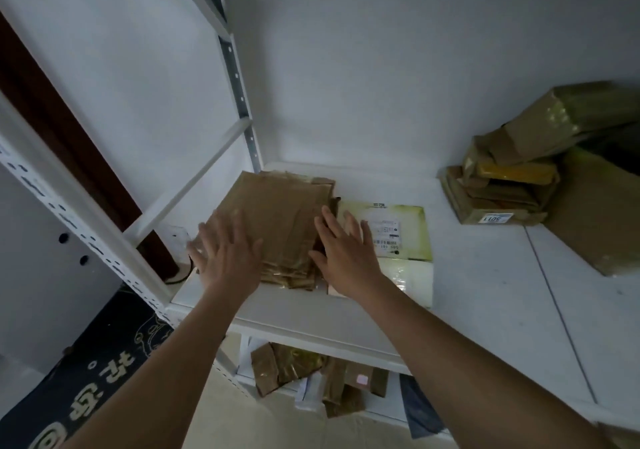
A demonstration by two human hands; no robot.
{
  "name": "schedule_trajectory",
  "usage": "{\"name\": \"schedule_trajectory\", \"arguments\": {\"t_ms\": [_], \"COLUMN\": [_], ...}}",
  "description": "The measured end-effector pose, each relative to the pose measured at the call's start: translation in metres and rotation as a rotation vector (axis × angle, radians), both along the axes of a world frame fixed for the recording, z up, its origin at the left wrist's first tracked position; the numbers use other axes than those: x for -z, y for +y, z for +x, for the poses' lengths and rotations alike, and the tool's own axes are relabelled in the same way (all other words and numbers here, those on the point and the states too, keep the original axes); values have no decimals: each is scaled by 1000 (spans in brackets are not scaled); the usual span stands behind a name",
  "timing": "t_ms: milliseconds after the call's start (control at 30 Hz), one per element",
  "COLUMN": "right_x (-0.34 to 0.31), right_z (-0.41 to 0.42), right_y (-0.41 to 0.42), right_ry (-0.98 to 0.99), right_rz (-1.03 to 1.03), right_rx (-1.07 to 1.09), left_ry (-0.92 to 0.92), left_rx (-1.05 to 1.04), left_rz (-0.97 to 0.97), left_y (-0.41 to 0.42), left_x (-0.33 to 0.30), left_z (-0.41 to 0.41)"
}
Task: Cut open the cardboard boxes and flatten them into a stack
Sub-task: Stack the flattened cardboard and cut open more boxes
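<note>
A stack of flattened brown cardboard boxes (277,213) lies on the white shelf board (485,275), near its left corner. My left hand (227,253) rests flat on the stack's near left part, fingers spread and straight. My right hand (343,246) lies flat on the stack's right edge, fingers straight, partly over a white and yellow flattened carton with a shipping label (398,237). Neither hand holds anything. No cutting tool is in view.
A pile of taped cardboard boxes (512,178) stands at the shelf's back right, against a large brown box (599,213). More cardboard pieces (311,376) lie on the lower shelf. A white metal rack upright (104,227) rises at left, with a dark mat (86,379) on the floor.
</note>
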State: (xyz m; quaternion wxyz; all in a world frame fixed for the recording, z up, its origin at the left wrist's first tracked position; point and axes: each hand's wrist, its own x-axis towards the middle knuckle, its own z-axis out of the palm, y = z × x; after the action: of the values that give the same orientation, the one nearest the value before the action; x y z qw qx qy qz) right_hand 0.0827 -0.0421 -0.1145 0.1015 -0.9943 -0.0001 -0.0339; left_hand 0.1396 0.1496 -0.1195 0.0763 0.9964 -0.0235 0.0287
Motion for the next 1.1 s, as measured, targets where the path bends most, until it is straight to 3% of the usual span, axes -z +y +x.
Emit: {"name": "schedule_trajectory", "arguments": {"t_ms": [200, 400, 533, 667, 800, 967, 1100], "right_x": [-20, -27, -31, -53, -85, -105, -101], "right_z": [-75, -155, -192, -215, -231, -260, -280], "right_y": [-105, -250, -324, -376, -433, -502, -534], "right_ry": [-5, -35, -129, -353, -442, -520, -532], "right_rz": [5, 5, 65, -54, -113, 222, 714], "right_rx": [150, 467, 615, 638, 712, 947, 785], "left_ry": [26, 131, 175, 240, 267, 254, 340], "left_rx": [188, 389, 470, 493, 471, 541, 558], "left_rz": [-101, -122, -127, -95, -130, -295, -690], "left_y": [-111, -255, -328, -377, -416, -460, -506], "left_x": [-24, -36, -32, -35, -49, -77, -113], "left_z": [-50, -113, -153, -183, -202, -218, -216]}}
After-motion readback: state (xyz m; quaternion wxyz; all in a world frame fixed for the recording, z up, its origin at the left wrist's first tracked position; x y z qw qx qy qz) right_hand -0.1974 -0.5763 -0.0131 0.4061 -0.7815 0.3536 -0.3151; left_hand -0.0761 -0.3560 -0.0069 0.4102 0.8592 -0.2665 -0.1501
